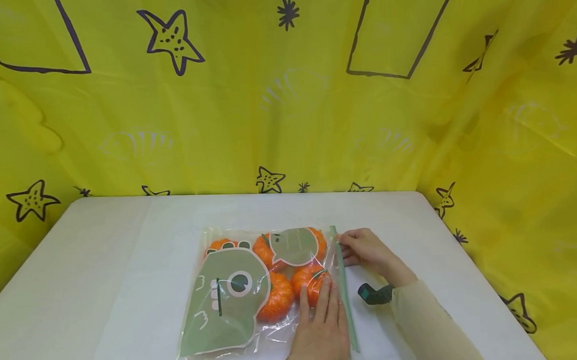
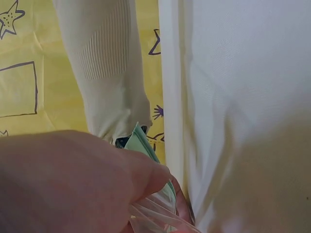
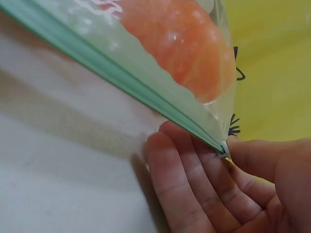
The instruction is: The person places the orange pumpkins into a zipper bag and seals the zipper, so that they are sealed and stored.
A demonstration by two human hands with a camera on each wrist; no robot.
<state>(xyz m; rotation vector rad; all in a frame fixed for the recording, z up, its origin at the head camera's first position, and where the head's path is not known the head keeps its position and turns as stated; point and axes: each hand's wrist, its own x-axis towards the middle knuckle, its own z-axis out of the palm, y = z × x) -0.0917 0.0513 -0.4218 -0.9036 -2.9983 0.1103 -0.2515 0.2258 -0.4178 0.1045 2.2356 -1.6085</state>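
A clear zip bag (image 1: 193, 334) with green cartoon prints lies on the white table, its green zip strip (image 1: 348, 306) facing right. Several small orange pumpkins (image 1: 276, 298) show through the plastic. My left hand (image 1: 319, 334) lies over the bag's near right part, fingers stretched across a pumpkin. In the left wrist view, plastic and the zip strip (image 2: 143, 144) pass between its thumb and a finger. At the strip's far end my right hand (image 1: 369, 251) pinches the small white slider (image 3: 224, 149) between thumb and fingers. The left thumb is hidden in the head view.
The white table (image 1: 113, 273) extends on both sides of the bag. A yellow curtain (image 1: 247, 122) with drawn stars hangs behind it and to the sides. On the right wrist sits a dark strapped device (image 1: 374, 294), next to a pale sleeve (image 1: 430, 319).
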